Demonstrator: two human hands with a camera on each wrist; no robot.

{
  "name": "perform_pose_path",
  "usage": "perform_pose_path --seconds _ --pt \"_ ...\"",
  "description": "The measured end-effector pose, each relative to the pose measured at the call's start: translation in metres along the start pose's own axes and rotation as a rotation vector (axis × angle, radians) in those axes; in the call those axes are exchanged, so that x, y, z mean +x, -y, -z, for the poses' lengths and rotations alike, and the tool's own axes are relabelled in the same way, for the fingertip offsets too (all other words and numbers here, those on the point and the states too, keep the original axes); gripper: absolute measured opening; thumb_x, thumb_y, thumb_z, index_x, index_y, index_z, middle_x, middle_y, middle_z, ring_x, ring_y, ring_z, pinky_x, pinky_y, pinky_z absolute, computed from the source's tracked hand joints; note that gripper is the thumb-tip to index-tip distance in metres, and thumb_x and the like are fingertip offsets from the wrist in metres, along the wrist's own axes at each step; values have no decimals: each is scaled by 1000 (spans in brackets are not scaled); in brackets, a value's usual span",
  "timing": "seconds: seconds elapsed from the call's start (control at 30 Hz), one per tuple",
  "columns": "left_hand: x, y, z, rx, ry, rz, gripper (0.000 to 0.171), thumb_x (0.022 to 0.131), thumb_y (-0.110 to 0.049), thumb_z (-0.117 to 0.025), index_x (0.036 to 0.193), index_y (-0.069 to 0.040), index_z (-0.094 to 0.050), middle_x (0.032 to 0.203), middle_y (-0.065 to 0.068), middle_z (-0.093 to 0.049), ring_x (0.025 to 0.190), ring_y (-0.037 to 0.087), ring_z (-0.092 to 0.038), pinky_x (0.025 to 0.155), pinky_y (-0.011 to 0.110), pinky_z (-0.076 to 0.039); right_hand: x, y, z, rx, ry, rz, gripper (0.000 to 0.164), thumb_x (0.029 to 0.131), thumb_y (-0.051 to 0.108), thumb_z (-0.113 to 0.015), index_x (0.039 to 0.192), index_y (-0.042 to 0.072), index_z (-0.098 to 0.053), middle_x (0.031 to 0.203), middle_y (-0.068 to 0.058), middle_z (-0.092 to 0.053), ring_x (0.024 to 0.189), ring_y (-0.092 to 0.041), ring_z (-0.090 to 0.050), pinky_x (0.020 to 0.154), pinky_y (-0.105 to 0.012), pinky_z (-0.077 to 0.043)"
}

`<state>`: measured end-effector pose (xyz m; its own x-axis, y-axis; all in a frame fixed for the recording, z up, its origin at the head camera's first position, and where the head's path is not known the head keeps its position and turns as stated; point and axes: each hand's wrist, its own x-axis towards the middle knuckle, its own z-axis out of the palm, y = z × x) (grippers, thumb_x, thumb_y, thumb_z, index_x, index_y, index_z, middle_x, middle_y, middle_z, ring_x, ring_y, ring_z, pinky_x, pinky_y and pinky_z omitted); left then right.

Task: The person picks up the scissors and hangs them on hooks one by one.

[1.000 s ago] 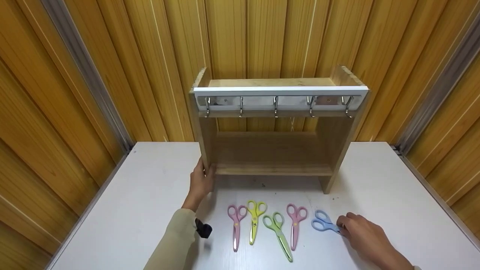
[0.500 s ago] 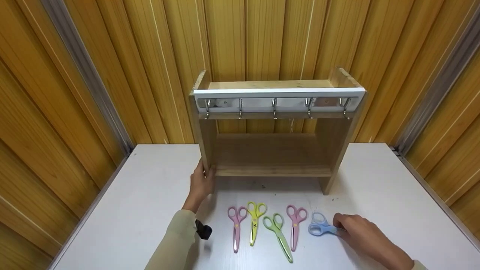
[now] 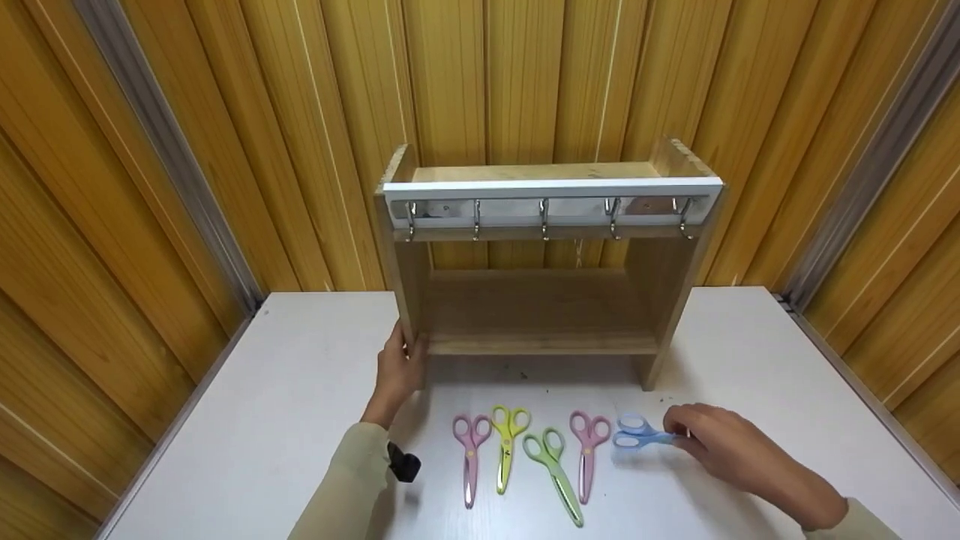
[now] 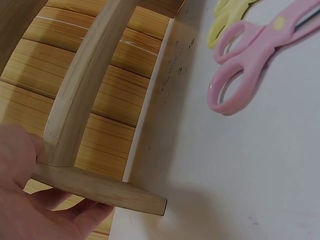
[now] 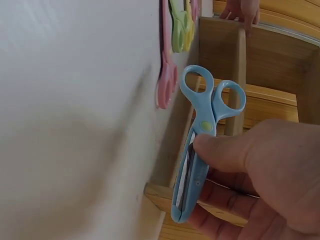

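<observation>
The right hand [image 3: 735, 452] pinches blue scissors [image 5: 206, 126] beneath its thumb [image 5: 225, 151]; a slack hold could drop them; the left hand [image 3: 395, 373] grips the rack [image 3: 540, 315].

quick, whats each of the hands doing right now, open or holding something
Left hand: closed, gripping the lower left side of the wooden rack.
Right hand: closed, holding the blue scissors by the blade end.

A panelled, wood-grained back wall [image 3: 517, 82], left wall [image 3: 97, 262] and right wall [image 3: 907, 300] meet at two grey metal strips [image 3: 170, 142] around a white surface [image 3: 315, 360] that bears small dark specks [image 3: 523, 376] here and there.
</observation>
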<state>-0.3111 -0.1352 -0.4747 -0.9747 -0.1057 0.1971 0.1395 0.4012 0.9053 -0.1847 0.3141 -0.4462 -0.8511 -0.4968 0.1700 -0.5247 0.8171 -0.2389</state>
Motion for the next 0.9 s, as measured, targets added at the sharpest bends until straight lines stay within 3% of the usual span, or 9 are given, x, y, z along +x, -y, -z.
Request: perform_pose_path --seconds 0.13,0.27,0.5,0.53,0.57,0.7,0.77,0.8,0.9 --pt "0 0 0 -3 1 0 58 109 -18 -53 162 -13 -31 158 16 -45 136 34 -54 108 50 -48 3 2 22 -91 -109 30 24 85 2 -82 94 20 -67 86 14 -63 76 -3 -53 66 -31 -55" --pt "-1 0 0 -2 1 -3 57 109 -19 -52 161 -13 -31 157 17 -45 136 36 -53 108 51 -48 9 4 42 -161 -297 122 33 77 -3 -86 95 18 -69 88 13 -66 77 -2 -56 64 -28 -57" --pt "-1 1 -1 -6 7 13 59 109 -21 -52 163 -15 -28 159 16 -43 138 37 -51 109 51 -46 24 5 75 -171 -533 214 40 67 -10 -91 96 11 -71 90 6 -70 77 -7 -63 65 -17 -55" --pt "-1 1 -1 -8 10 15 59 109 -21 -52 163 -15 -28 160 16 -42 139 36 -51 110 51 -46 26 5 78 -169 -555 220 38 68 -9 -91 96 9 -72 91 4 -71 78 -8 -64 67 -15 -55" --pt "-1 1 -1 -8 12 17 59 109 -21 -52 163 -16 -28 160 15 -42 139 36 -51 110 51 -46 28 4 81 -164 -581 232 27 77 -2 -89 96 8 -72 91 2 -72 77 -10 -65 68 -13 -54" --pt "-1 0 0 -5 15 13 59 109 -20 -52 163 -15 -28 160 16 -42 138 36 -51 110 51 -46 36 2 89 -144 -694 269 25 76 -4 -88 96 3 -74 90 -4 -73 77 -16 -68 77 -7 -50" --pt "-2 0 0 -1 12 12 58 109 -20 -52 163 -15 -29 159 16 -43 138 36 -51 110 51 -46 39 2 93 -139 -726 267 14 88 8 -82 99 1 -75 91 -6 -74 79 -18 -68 83 -4 -46" --pt "-2 -1 0 1 10 11 58 109 -20 -52 162 -15 -29 159 16 -43 138 35 -52 109 51 -46 41 3 95 -123 -747 264 20 82 0 -85 99 0 -75 91 -7 -74 78 -20 -68 85 -3 -44" --pt "-2 0 0 4 6 9 57 109 -20 -52 162 -14 -30 159 16 -44 137 35 -52 109 51 -47 46 4 100 -86 -785 235 19 86 1 -82 103 -2 -74 92 -10 -74 79 -21 -68 89 -2 -41"
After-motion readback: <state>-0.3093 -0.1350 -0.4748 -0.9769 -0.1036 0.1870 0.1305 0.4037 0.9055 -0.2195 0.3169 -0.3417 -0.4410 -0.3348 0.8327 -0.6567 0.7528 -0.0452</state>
